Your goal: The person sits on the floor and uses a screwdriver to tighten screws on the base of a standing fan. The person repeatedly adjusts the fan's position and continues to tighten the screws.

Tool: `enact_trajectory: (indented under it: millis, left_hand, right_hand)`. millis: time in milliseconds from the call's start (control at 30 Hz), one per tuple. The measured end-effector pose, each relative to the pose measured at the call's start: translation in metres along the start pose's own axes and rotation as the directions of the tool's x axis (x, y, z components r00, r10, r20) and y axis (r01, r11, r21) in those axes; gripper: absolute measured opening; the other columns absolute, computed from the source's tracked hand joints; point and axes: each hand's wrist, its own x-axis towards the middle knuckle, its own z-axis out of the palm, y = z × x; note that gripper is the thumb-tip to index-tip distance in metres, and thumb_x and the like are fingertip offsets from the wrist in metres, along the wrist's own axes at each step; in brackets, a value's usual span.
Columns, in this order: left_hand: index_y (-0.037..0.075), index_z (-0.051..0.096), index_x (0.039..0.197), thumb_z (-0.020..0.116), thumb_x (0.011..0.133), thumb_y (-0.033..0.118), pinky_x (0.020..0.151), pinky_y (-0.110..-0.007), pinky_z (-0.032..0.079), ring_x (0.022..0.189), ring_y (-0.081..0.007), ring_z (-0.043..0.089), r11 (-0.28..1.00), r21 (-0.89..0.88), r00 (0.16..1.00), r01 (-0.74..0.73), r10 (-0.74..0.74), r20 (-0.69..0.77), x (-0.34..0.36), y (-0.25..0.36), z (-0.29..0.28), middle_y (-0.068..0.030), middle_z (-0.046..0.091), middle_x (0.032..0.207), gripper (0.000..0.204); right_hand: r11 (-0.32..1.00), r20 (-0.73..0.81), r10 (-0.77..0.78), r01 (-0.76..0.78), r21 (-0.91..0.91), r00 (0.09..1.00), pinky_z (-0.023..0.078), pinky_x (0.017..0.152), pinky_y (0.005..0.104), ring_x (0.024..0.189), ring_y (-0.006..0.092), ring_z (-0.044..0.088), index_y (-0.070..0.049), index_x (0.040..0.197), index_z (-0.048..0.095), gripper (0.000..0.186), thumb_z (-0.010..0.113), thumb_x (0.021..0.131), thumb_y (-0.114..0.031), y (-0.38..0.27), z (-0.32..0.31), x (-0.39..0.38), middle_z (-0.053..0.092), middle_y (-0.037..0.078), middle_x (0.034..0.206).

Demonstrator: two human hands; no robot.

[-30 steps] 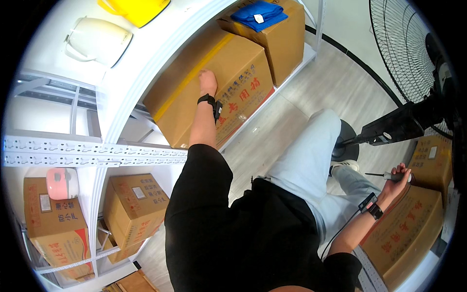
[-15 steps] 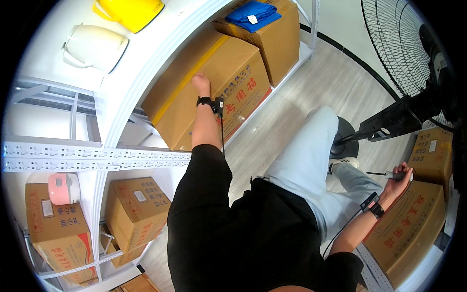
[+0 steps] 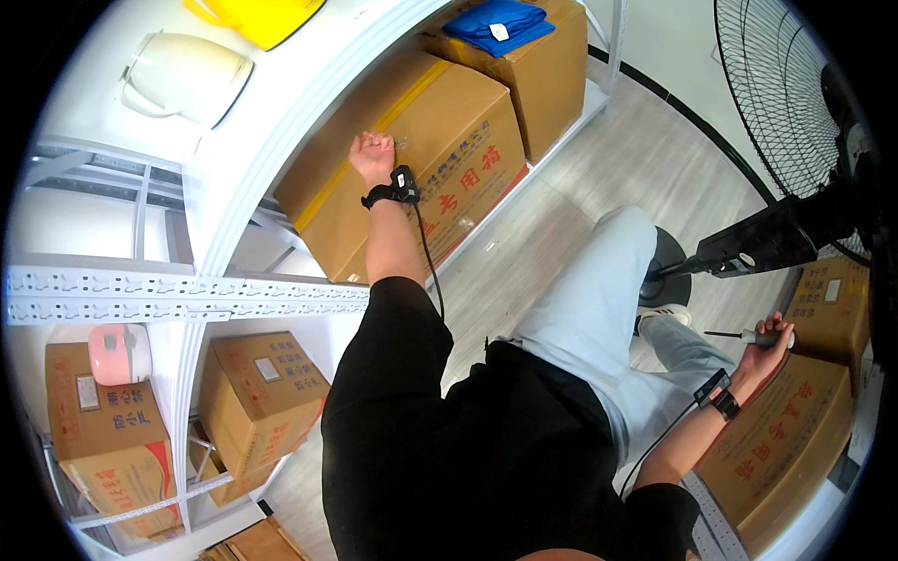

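My left hand (image 3: 372, 157) is at the upper middle, over a large brown carton (image 3: 458, 122) on a white shelf. Its fingers are curled in; whether something small is inside them is hidden. Some tiny shiny bits (image 3: 402, 143) show on the carton top beside that hand, too small to name. At the right, my right hand (image 3: 772, 348) is closed around the pale handle of a screwdriver (image 3: 749, 337), whose dark thin shaft points left. Both wrists carry black straps with small cabled devices.
A black standing fan (image 3: 767, 238) rises at the right, its round base on the floor. More cartons (image 3: 781, 439) sit beside my right arm. White metal shelving (image 3: 178, 299) on the left bears kettles (image 3: 192, 79) and a pink appliance (image 3: 120, 355). A folded blue cloth (image 3: 499, 26) tops another carton.
My left hand has turned over and shifted slightly left and up, uncovering the tiny shiny bits on the carton. My right hand keeps the screwdriver in nearly the same place.
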Motion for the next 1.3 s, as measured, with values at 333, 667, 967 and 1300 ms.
enact_trajectory:
  millis: [333,667,967,1300]
  left_hand:
    - [0.005,0.05,0.088,0.053,0.089,0.003,0.047,-0.024,0.029,0.052,-0.012,0.034,0.989,0.143,0.996,0.039,-0.05,0.076,0.024,0.014,-0.029,-0.0005,0.038,0.063,0.004]
    - [-0.003,0.065,0.097,0.048,0.091,0.03,0.071,-0.038,0.049,0.086,-0.0318,0.064,-0.426,0.9,0.929,0.092,0.363,0.077,0.044,0.021,-0.041,-0.0228,0.065,0.095,0.037]
    - [0.006,0.065,0.108,0.037,0.095,0.044,0.083,-0.04,0.05,0.102,-0.0301,0.062,-0.934,0.337,0.962,0.123,0.196,0.191,-0.004,-0.044,0.01,-0.0159,0.061,0.117,0.05]
    - [0.006,0.067,0.1,0.042,0.09,0.022,0.081,-0.041,0.051,0.101,-0.0305,0.063,-0.956,0.292,0.964,-0.003,0.076,0.257,0.022,-0.034,-0.01,-0.0146,0.065,0.108,0.031]
  right_hand:
    - [1.0,0.023,0.011,-0.011,0.0,1.0,0.037,0.065,0.0256,0.076,0.0128,0.044,-0.006,0.081,0.051,0.024,0.055,0.094,-0.026,0.003,-0.002,-0.002,0.054,0.009,0.094]
    - [1.0,0.032,0.022,-0.022,0.008,0.999,0.037,0.064,0.0257,0.076,0.013,0.044,-0.006,0.081,0.051,0.023,0.056,0.093,-0.025,0.011,0.001,-0.001,0.053,0.008,0.094]
    - [1.0,0.004,0.015,-0.015,-0.013,1.0,0.037,0.064,0.0256,0.076,0.013,0.044,-0.007,0.081,0.051,0.022,0.056,0.093,-0.025,0.002,-0.003,-0.003,0.054,0.008,0.092]
    - [0.996,-0.026,0.049,-0.051,-0.071,0.998,0.038,0.064,0.0252,0.076,0.0127,0.045,-0.006,0.081,0.053,0.022,0.057,0.093,-0.025,0.004,0.006,-0.003,0.055,0.008,0.092]
